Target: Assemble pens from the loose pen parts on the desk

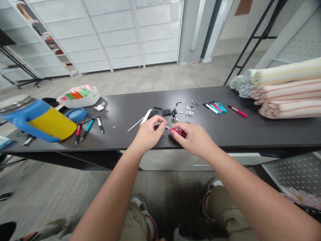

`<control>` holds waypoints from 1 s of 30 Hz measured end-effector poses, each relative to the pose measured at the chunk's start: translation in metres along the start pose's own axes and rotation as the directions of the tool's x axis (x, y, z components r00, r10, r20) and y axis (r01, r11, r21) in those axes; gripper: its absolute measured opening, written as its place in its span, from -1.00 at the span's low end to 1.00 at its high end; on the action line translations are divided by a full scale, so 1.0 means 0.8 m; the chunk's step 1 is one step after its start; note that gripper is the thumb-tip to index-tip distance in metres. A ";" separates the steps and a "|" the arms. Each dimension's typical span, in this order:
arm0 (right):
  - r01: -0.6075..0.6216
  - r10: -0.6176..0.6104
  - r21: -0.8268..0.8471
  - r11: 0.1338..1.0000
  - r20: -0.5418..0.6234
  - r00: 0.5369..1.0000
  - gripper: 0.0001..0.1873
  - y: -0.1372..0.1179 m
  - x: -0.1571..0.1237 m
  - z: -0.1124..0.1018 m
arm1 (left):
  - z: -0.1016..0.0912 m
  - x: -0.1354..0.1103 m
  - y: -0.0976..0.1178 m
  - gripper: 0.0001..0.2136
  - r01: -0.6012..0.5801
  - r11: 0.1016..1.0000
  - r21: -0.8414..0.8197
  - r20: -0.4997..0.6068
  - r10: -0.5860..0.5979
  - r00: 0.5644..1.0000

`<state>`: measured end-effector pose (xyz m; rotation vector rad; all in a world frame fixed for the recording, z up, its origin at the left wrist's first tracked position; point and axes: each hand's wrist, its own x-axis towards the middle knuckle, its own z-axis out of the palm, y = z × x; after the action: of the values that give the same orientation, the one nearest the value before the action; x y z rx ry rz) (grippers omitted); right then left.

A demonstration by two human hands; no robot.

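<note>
Over the front part of a dark table (250, 130), my left hand (149, 131) and my right hand (193, 135) meet. The right hand's fingers are closed on a red pen barrel (177, 131). The left hand pinches a thin silvery part (160, 125) at the barrel's end. Just beyond the hands lie black pen sleeves (167, 112), white refills (142, 121) and small metal tips and springs (190, 109).
Finished pens in red, teal and white (215, 107) and a single red pen (237, 111) lie to the right, beside rolled towels (288, 88). At left are a blue-and-yellow jug (37, 118), several pens (87, 129), a tape roll (76, 113) and a white tray (79, 97).
</note>
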<state>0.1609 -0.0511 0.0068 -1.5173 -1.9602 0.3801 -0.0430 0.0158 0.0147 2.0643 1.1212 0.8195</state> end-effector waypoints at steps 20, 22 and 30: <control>-0.019 0.019 0.048 0.999 -0.007 1.000 -0.80 0.000 0.000 -0.003 | 0.001 0.002 -0.004 -0.82 0.023 0.998 -0.056 -0.001 -0.023 1.000; -0.022 0.022 0.056 0.998 -0.006 1.000 -0.79 0.001 0.000 -0.003 | 0.001 0.002 -0.004 -0.81 0.025 0.998 -0.065 0.000 -0.025 1.000; -0.029 0.030 0.079 0.996 -0.009 1.000 -0.78 0.000 0.002 -0.005 | 0.001 0.004 -0.010 -0.80 0.034 0.983 -0.180 -0.003 -0.035 0.999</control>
<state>0.1632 -0.0503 0.0102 -1.4967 -1.8945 0.4568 -0.0447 0.0219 0.0089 1.8894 1.0427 0.8776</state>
